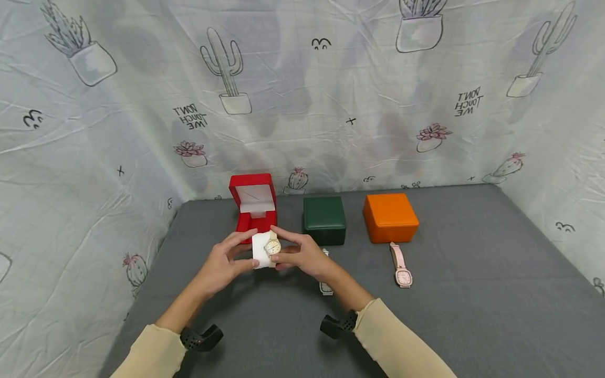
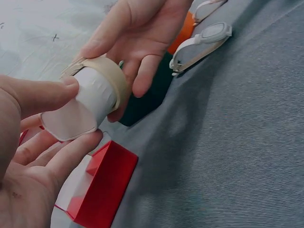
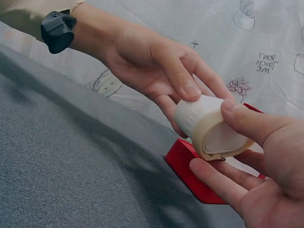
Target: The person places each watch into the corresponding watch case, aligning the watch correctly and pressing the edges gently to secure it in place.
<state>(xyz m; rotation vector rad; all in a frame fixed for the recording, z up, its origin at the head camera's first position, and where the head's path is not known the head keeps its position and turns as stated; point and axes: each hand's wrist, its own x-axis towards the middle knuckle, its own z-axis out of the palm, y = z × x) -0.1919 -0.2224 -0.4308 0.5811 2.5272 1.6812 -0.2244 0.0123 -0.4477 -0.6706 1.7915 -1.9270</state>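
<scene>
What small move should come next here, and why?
Probably the right hand should ease the cream watch further onto the white cushion: its strap circles the cushion near one end, while the left hand holds the other end.

Pale beige sleeves (image 1: 155,350), dotted black wristbands (image 1: 190,339), blocky black cameras (image 1: 211,338)

Near a green box (image 1: 324,219) stands an orange box (image 1: 390,218), a pink watch (image 1: 399,261) lying before it.
</scene>
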